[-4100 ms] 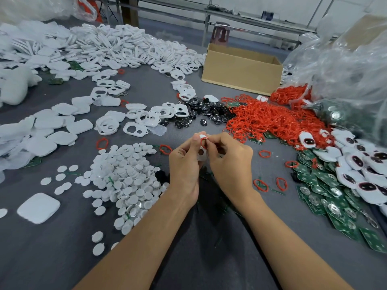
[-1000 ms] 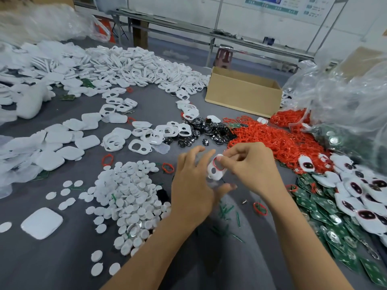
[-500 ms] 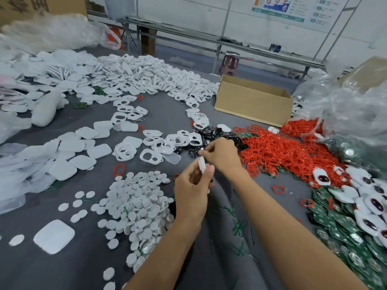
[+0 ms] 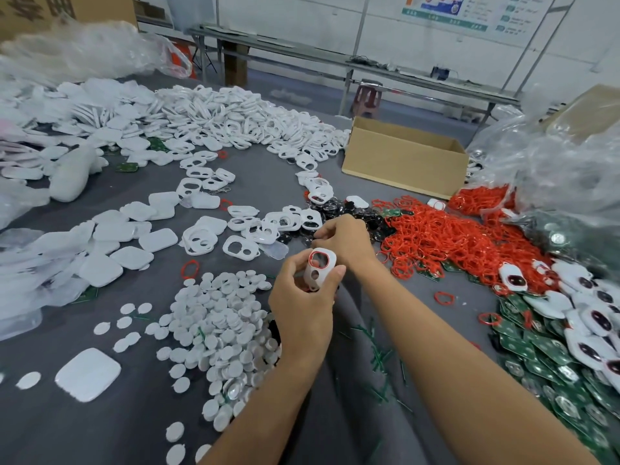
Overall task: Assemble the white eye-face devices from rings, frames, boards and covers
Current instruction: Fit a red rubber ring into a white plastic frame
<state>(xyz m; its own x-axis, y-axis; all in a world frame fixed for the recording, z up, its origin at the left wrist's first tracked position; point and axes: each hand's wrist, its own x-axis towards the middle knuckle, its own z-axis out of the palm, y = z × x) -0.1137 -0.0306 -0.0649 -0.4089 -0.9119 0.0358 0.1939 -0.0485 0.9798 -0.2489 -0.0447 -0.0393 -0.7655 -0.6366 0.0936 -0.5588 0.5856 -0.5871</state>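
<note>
Head view showed the left hand (image 4: 303, 307) gripping a white frame (image 4: 321, 275) upright above the grey counter (image 4: 100, 431). The thumb was on one edge and the fingers curled behind, so its two openings faced the eyes and were free for fitting. A thin red ring (image 4: 311, 260) lined the larger, upper opening; the smaller round hole below was bare. The frame looked like smooth, glossy moulded plastic with rounded corners, the ring soft and rubbery.

The right hand (image 4: 345, 239) was apart from the left, reaching just beyond it to the heap of small glossy black pieces (image 4: 339, 209) with its fingers curled down into them. Whether they pinched one I could not tell, as the back of the hand hid the tips. That reach suggested a dark piece was wanted next for the ringed opening.

Stock lay fanned within arm's range: flat white discs (image 4: 221, 323) to the left, tangled red rings (image 4: 453, 236) and green boards (image 4: 536, 357) to the right, where finished devices (image 4: 597, 317) with dark eyes were heaped.
</note>
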